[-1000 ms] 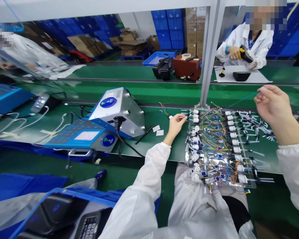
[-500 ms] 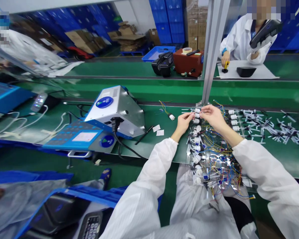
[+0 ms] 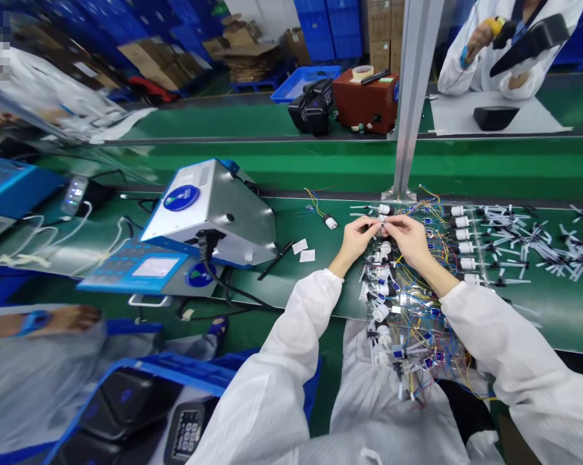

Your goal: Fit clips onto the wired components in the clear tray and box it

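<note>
My left hand and my right hand meet fingertip to fingertip over the left column of wired parts. Both are closed in a pinch. Between them shows a small white cylindrical part, mostly hidden by the fingers; whatever finer piece my right fingertips grip is too small to name. Just beyond lies another white cylinder with a thin tube at its end. Toward me, more white cylinders with black ends run down clear plastic trays, tangled with yellow, blue and red wires.
Black-and-white tube pieces are heaped on the right. One loose wired cylinder, two white paper slips and a black pen lie left. A silver-blue machine stands farther left. A metal post rises ahead; a co-worker sits beyond.
My hands stay pinched together, with the right hand drawn slightly closer over the left. The view has shifted a little. The co-worker across has raised a hand with the yellow tool off the table.
</note>
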Available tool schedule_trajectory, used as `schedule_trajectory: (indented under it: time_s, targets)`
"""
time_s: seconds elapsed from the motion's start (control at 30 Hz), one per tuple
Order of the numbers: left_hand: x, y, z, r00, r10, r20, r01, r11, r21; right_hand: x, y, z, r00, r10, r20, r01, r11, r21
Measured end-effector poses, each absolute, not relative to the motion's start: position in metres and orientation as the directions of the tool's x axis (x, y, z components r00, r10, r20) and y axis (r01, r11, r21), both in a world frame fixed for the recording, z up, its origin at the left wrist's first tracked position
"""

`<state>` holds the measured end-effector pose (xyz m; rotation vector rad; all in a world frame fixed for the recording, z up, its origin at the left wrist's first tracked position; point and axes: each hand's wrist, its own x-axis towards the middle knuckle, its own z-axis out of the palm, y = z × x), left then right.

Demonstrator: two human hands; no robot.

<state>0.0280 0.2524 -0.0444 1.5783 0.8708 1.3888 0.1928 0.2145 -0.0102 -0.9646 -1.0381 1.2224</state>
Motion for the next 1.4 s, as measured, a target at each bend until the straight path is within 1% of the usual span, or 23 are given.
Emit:
schedule_trajectory:
  time_s: [0.1,0.3,0.6,0.7,0.9,1.17,1.4]
  targets:
    - [0.028,0.251,-0.042,0.143,0.903,0.405,-0.022,-0.406,0.914,0.194,0.213,-0.009,0.060,0.996,0.072,-0.271,0.085,-0.959]
    - [0.029,0.249,-0.039,0.142,0.918,0.371,-0.018,-0.373,0.928,0.195,0.214,-0.009,0.045,0.998,0.041,-0.246,0.051,-0.968]
    - [0.028,0.249,-0.042,0.156,0.908,0.389,-0.002,-0.393,0.919,0.195,0.215,-0.012,0.045,0.998,0.053,-0.266,0.063,-0.962]
    - [0.029,0.248,-0.042,0.138,0.910,0.391,-0.017,-0.393,0.920,0.195,0.215,-0.012,0.044,0.998,0.054,-0.274,0.064,-0.959]
    - [0.032,0.245,-0.039,0.117,0.921,0.372,0.024,-0.377,0.926,0.195,0.216,-0.013,0.046,0.998,0.047,-0.247,0.057,-0.967]
    - [0.031,0.242,-0.040,0.102,0.929,0.355,0.045,-0.360,0.932,0.195,0.217,-0.014,0.038,0.995,0.091,-0.203,0.097,-0.974]
    - [0.029,0.241,-0.040,0.106,0.922,0.374,0.062,-0.381,0.922,0.196,0.216,-0.014,0.013,0.991,0.136,-0.117,0.137,-0.984]
